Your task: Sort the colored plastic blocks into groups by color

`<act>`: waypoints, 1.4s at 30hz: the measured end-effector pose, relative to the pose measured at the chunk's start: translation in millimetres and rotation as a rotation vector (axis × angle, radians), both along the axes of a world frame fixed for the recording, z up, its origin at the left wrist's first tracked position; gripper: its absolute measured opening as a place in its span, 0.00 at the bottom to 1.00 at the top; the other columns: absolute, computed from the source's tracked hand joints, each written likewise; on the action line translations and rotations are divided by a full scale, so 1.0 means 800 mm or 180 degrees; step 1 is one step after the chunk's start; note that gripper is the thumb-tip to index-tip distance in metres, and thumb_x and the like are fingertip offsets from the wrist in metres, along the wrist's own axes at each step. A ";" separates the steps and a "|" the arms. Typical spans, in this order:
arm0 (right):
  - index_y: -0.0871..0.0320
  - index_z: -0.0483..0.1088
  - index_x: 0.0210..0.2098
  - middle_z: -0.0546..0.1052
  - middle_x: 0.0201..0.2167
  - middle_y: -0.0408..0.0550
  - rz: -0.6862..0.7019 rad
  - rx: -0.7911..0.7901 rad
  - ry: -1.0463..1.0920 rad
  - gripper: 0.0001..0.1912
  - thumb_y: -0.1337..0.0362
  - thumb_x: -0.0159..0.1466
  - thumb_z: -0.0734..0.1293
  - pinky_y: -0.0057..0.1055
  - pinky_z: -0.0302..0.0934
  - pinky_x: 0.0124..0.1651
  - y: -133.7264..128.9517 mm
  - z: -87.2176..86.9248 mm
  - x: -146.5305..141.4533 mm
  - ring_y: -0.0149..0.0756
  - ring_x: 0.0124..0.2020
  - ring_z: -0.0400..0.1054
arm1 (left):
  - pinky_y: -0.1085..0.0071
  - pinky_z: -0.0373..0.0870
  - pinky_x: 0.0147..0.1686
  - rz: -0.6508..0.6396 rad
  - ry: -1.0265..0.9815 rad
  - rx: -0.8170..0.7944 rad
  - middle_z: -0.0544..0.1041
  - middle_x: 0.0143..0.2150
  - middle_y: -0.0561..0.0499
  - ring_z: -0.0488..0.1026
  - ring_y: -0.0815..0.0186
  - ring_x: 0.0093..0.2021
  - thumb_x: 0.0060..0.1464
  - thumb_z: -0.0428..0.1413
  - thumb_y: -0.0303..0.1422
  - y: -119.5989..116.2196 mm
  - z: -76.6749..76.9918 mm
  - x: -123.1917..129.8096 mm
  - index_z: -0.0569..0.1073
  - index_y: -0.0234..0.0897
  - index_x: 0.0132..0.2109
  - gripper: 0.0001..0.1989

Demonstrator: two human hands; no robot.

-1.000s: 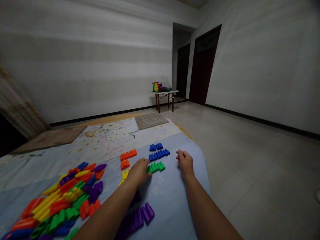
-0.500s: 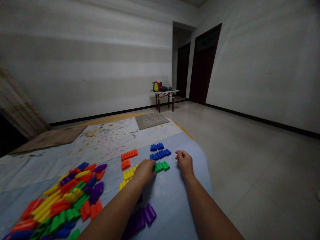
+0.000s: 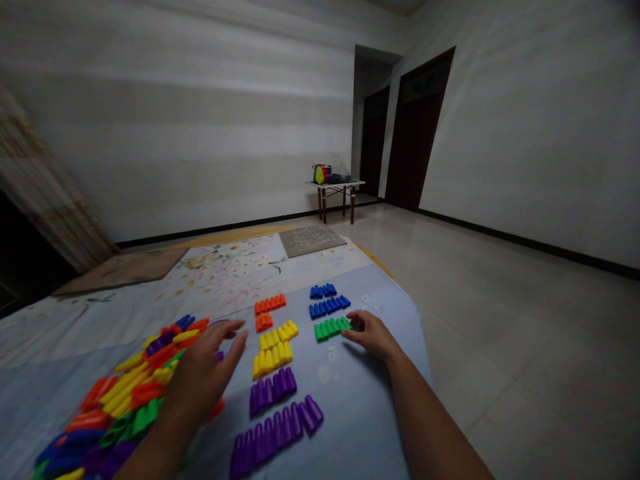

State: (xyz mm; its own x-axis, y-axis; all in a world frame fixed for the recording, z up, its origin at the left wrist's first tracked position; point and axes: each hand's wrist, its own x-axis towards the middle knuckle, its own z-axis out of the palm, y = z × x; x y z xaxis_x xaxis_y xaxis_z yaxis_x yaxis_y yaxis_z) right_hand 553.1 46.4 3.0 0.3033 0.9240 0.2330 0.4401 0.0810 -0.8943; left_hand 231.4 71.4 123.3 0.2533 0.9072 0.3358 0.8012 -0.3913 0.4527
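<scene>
Above the mixed pile of plastic tube-shaped building pieces (image 3: 133, 383), my left hand (image 3: 203, 367) is open, thumb and fingers apart with nothing between them. My right hand (image 3: 373, 335) is at the right end of a row of green pieces (image 3: 330, 329), its thumb and finger closed around the end piece. Behind that row lie two rows of blue pieces (image 3: 329, 307). To the left are short orange rows (image 3: 270, 305), yellow rows (image 3: 273, 358) and, nearer me, purple rows (image 3: 273, 430). My left hand and forearm hide part of the pile.
A pale blue and flowered cloth (image 3: 350, 400) covers the table, whose rounded right edge drops to a tiled floor. A grey-beige mat (image 3: 313, 240) and a brown mat (image 3: 123, 272) lie at the far side. Beyond stands a small table (image 3: 335, 183) with colourful items.
My left hand has left the green row and moved left over the pile, opening. My right hand has moved to the row's right end. The view has shifted slightly left.
</scene>
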 end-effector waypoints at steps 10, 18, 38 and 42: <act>0.56 0.76 0.33 0.75 0.27 0.44 -0.0011 0.0095 -0.0037 0.15 0.61 0.44 0.71 0.32 0.61 0.36 0.002 -0.006 0.000 0.35 0.29 0.67 | 0.55 0.69 0.45 0.1310 -0.0132 -0.0152 0.76 0.45 0.51 0.73 0.54 0.45 0.51 0.45 0.50 -0.046 -0.056 -0.174 0.72 0.45 0.41 0.20; 0.60 0.75 0.32 0.76 0.26 0.48 -0.0456 0.0134 0.0515 0.21 0.50 0.48 0.67 0.34 0.62 0.31 -0.001 -0.007 0.008 0.37 0.26 0.68 | 0.62 0.69 0.43 0.1931 -0.0532 0.0058 0.77 0.42 0.49 0.73 0.57 0.42 0.51 0.45 0.46 -0.085 -0.062 -0.215 0.72 0.40 0.41 0.20; 0.61 0.71 0.43 0.73 0.44 0.57 -0.0963 -0.0706 -0.2799 0.19 0.58 0.59 0.57 0.41 0.56 0.49 -0.044 -0.027 0.008 0.47 0.47 0.64 | 0.64 0.67 0.46 0.0929 -0.0688 0.0386 0.76 0.40 0.47 0.72 0.62 0.43 0.53 0.46 0.39 -0.082 -0.103 -0.210 0.73 0.37 0.39 0.15; 0.59 0.69 0.45 0.71 0.46 0.55 -0.1050 -0.1015 -0.3147 0.18 0.59 0.61 0.56 0.41 0.56 0.46 -0.049 -0.023 -0.011 0.47 0.48 0.62 | 0.63 0.66 0.48 0.0890 -0.0748 0.0315 0.75 0.41 0.46 0.71 0.61 0.44 0.53 0.46 0.39 -0.080 -0.109 -0.211 0.73 0.36 0.40 0.16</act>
